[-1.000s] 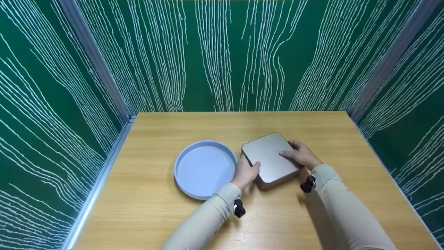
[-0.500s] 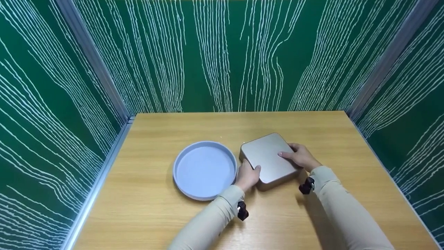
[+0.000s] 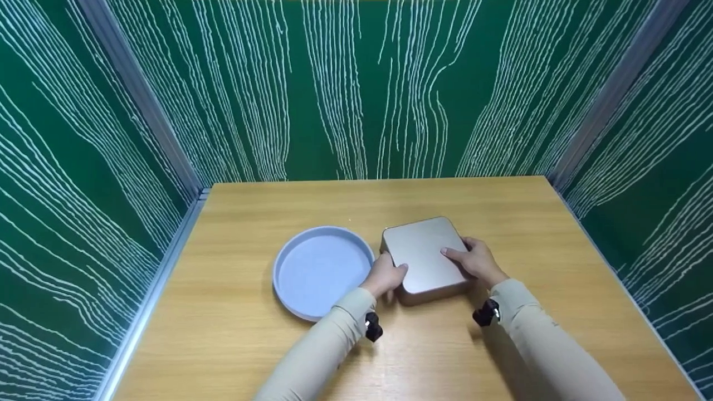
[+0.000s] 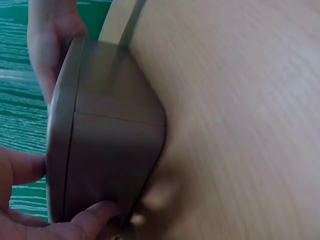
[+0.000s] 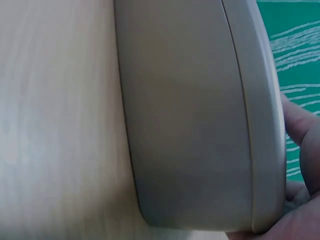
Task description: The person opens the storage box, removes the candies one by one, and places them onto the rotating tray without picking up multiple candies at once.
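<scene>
A square metal tin [image 3: 426,253] with rounded corners and a lid sits on the table, turned slightly. My left hand [image 3: 384,274] grips its left side, thumb on top of the lid edge and fingers against the side wall. On the opposite side my right hand [image 3: 476,260] holds the tin, thumb lying on the lid and fingers at the side. The seam between lid and body runs unbroken along the tin's wall [image 5: 185,115] in the right wrist view. In the left wrist view the fingertips [image 4: 102,210] press the tin's side.
A round, light blue shallow tray [image 3: 323,273] lies just left of the tin, close beside my left hand. The wooden table [image 3: 250,356] ends at green walls [image 3: 317,89] with white streaks at the back and sides.
The tin has turned a little clockwise between both hands, its near edge now more level. Both hands keep their hold. The head view has shifted slightly.
</scene>
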Demonstrator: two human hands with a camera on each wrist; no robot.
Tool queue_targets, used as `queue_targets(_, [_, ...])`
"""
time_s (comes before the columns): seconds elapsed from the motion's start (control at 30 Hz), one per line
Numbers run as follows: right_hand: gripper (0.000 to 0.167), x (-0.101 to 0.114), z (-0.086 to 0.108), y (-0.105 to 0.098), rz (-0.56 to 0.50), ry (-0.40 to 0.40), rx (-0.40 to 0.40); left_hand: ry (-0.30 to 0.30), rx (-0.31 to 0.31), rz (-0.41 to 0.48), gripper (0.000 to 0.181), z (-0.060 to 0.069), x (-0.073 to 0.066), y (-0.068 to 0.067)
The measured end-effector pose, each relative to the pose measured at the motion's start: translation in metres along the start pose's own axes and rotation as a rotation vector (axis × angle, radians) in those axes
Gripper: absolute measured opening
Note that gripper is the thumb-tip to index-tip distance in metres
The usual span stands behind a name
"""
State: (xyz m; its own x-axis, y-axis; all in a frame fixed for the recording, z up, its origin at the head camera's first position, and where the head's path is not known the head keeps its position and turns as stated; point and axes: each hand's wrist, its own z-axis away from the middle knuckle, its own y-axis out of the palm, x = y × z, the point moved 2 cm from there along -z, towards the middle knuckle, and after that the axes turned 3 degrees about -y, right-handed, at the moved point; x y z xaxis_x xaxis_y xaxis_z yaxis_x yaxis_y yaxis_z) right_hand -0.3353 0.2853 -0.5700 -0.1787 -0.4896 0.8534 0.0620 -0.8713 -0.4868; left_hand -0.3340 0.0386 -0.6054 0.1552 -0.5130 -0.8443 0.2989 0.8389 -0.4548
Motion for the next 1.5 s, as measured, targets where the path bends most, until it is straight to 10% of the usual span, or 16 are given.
queue_targets(0.3, [0.079, 0.005, 0.014, 0.015, -0.078, 0.075, -0.06, 0.053, 0.01, -0.008, 0.046, 0.034, -0.026, -0.027])
queue_targets(0.67, [0.081, 0.006, 0.019, 0.016, -0.054, 0.063, -0.066, 0.071, -0.019, 0.083, 0.05, 0.044, -0.028, -0.024])
queue_targets(0.97, [0.089, 0.013, 0.02, -0.006, -0.128, 0.041, 0.106, 0.201, -0.025, 0.183, 0.101, 0.057, -0.021, -0.01])
queue_targets(1.17, [0.091, 0.014, 0.015, -0.025, -0.114, 0.113, 0.179, 0.255, -0.023, 0.094, 0.147, 0.064, -0.014, -0.005])
queue_targets(1.5, [0.093, 0.011, 0.01, -0.036, -0.103, 0.188, 0.268, 0.266, -0.088, -0.041, 0.152, 0.061, -0.004, 0.005])
